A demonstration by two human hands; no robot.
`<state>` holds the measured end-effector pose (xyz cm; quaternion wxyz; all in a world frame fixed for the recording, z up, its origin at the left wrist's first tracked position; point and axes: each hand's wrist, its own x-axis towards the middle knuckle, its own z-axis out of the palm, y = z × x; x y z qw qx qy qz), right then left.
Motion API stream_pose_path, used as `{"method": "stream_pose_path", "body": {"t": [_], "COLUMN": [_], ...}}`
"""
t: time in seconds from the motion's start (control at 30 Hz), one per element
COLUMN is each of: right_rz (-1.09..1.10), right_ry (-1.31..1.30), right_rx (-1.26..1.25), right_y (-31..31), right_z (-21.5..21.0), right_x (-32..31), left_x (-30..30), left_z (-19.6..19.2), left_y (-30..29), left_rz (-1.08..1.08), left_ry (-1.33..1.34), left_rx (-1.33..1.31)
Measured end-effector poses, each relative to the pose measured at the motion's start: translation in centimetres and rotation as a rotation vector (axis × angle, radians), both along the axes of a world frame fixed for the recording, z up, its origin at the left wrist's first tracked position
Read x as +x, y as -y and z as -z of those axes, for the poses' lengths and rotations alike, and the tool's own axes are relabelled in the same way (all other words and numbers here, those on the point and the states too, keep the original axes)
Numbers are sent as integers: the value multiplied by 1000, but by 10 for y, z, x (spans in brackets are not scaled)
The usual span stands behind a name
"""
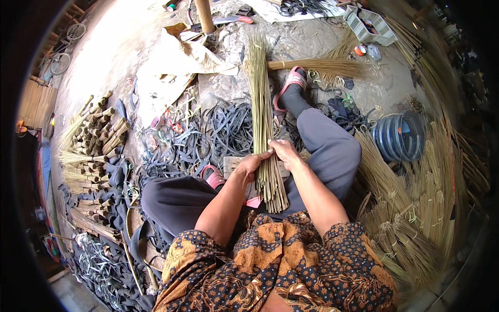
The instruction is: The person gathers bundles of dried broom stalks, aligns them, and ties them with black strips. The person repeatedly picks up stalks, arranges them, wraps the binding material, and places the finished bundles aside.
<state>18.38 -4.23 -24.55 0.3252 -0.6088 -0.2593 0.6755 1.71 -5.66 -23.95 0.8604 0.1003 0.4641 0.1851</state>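
The person is wearing a short-sleeved batik top [280,265], dark ground busy with orange and tan floral and leaf motifs, sleeves ending above the elbows and leaving both forearms bare. The left hand [253,164] and right hand [285,151] are showing no gloves, rings or watch. Plain slate-grey trousers [327,151] are covering both legs. Pink slip-on sandals are showing, one on the far foot [294,80], one by the near knee [213,177]
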Motion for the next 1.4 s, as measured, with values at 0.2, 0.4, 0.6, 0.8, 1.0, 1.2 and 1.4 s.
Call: {"method": "stream_pose_path", "body": {"t": [0.2, 0.4, 0.6, 0.8, 1.0, 1.2, 1.4], "right_rz": [-31, 19, 103, 29, 46, 48, 85], "right_ry": [32, 16, -58, -85, -191, -87, -299], "right_rx": [-25, -70, -122, -137, -213, -164, -218], "right_y": [2, 3, 4, 3, 3, 4, 4], "right_z": [12, 19, 19, 10, 4, -3, -6], "right_x": [7, 7, 8, 10, 5, -2, 5], "left_x": [0, -4, -5, -7, -8, -10, -13], "left_z": [-11, -14, -4, 5, -15, -23, -3], "left_y": [-3, -6, -7, -6, -7, -8, -9], "left_rz": [-35, -26, -35, -11, -2, 33, 47], "left_ry": [-30, -107, -152, -172, -89, -162, -108], "left_rx": [-30, -66, -45, -24, -91, -38, -75]}}
